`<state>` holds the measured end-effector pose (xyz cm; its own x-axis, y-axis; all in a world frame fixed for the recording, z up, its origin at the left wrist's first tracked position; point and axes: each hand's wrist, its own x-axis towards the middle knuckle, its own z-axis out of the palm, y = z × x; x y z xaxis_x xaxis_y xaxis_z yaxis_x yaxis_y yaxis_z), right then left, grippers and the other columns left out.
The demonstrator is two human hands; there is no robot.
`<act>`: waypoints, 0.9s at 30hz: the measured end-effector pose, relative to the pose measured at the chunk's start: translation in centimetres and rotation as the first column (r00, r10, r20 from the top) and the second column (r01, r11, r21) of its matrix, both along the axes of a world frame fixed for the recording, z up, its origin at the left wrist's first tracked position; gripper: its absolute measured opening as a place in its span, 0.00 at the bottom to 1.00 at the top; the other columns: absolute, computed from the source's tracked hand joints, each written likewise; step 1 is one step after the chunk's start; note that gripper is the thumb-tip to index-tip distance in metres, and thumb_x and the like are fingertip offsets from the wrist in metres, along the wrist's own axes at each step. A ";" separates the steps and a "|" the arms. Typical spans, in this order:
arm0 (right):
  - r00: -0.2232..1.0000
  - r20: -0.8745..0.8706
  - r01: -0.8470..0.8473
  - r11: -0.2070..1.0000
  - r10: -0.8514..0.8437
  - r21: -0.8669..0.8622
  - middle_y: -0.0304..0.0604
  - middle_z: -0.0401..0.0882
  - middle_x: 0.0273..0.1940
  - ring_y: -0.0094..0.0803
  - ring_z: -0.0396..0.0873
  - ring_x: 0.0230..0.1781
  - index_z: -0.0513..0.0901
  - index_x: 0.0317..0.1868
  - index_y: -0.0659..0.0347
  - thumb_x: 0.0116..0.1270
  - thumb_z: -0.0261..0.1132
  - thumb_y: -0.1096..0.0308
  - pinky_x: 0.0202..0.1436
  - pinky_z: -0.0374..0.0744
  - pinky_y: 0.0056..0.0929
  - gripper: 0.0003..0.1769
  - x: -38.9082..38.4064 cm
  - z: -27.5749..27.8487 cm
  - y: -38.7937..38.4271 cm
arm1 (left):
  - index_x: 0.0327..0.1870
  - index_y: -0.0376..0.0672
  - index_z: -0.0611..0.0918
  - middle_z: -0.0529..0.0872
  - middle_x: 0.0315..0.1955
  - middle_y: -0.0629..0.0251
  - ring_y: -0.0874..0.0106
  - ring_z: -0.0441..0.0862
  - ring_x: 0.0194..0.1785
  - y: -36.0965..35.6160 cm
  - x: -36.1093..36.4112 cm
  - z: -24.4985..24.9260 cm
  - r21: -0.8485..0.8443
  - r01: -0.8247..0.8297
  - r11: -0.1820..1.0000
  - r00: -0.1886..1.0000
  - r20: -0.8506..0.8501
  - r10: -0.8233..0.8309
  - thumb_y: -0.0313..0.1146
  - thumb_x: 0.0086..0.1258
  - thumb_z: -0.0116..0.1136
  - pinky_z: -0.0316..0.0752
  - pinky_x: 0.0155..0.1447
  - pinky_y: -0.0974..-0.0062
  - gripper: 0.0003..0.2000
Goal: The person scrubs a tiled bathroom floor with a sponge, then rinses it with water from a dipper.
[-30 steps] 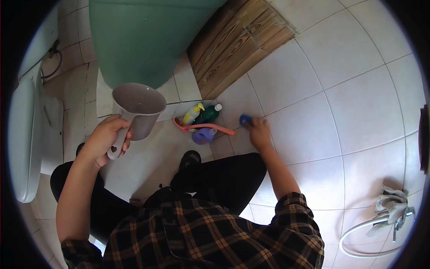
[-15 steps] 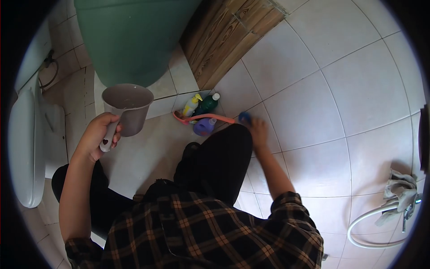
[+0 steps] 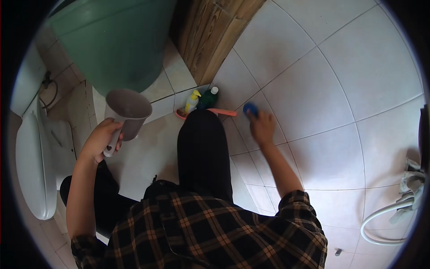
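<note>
My left hand (image 3: 104, 136) is closed round the handle of a grey-brown water dipper (image 3: 134, 127), held upright above the floor with its mouth tilted a little toward me. At the tiled wall (image 3: 313, 103) my right hand (image 3: 261, 127) grips a small round blue scrubber (image 3: 250, 109), which looks to be against the tiles; its exact make is hard to see. Left of that hand lies an orange-pink long-handled brush (image 3: 223, 112), partly behind my knee. A white bottle with a yellow pump (image 3: 192, 101) and a dark green bottle (image 3: 208, 98) stand in the corner.
A large green barrel (image 3: 116, 49) stands on a tiled ledge (image 3: 177, 67). Beside it is a wooden panel (image 3: 215, 36). The white toilet (image 3: 36, 166) is at far left. A white hose (image 3: 371, 222) and a grey cloth (image 3: 410, 186) hang at far right.
My right hand and the blue scrubber have shifted slightly up the wall. My right knee has swung left, hiding the purple bottle. The dipper stays in my left hand, and the view has turned a little.
</note>
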<state>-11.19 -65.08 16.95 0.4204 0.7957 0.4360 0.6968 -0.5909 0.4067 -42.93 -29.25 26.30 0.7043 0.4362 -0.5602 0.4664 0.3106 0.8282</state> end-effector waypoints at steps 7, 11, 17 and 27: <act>0.909 -0.383 0.146 0.986 -0.166 -0.081 0.42 0.70 0.32 0.38 0.71 0.39 0.83 0.40 0.46 0.47 0.62 0.69 0.45 0.65 0.37 0.16 -6.6 -11.5 -7.6 | 0.33 0.41 0.68 0.75 0.20 0.66 0.78 0.69 0.14 -6.7 11.7 8.7 0.178 0.400 0.899 0.906 0.072 -0.417 0.34 0.65 0.47 0.62 0.14 0.81 0.06; 0.801 -0.522 0.307 0.950 -0.294 -0.064 0.43 0.70 0.33 0.40 0.70 0.38 0.83 0.40 0.48 0.42 0.65 0.66 0.43 0.66 0.38 0.19 -8.5 -7.1 -4.3 | 0.32 0.39 0.70 0.76 0.21 0.65 0.77 0.71 0.15 -11.1 17.1 11.9 0.138 0.451 0.882 0.863 0.184 -0.470 0.33 0.65 0.48 0.64 0.16 0.78 0.06; 0.889 -0.452 0.176 0.962 -0.064 0.209 0.42 0.69 0.32 0.39 0.70 0.36 0.82 0.43 0.49 0.41 0.66 0.66 0.38 0.67 0.37 0.22 -7.0 -2.5 -0.1 | 0.32 0.38 0.72 0.76 0.21 0.64 0.76 0.70 0.15 -11.5 19.1 11.3 0.046 0.478 0.877 0.850 0.227 -0.475 0.31 0.64 0.47 0.65 0.17 0.77 0.06; 0.832 -0.553 0.209 0.950 -0.048 0.232 0.47 0.72 0.33 0.44 0.73 0.35 0.80 0.46 0.50 0.40 0.69 0.63 0.38 0.73 0.39 0.26 -4.7 -3.6 2.7 | 0.34 0.38 0.73 0.75 0.21 0.63 0.75 0.71 0.17 -10.7 19.7 11.5 0.164 0.448 0.879 0.863 0.180 -0.473 0.31 0.59 0.49 0.65 0.17 0.76 0.07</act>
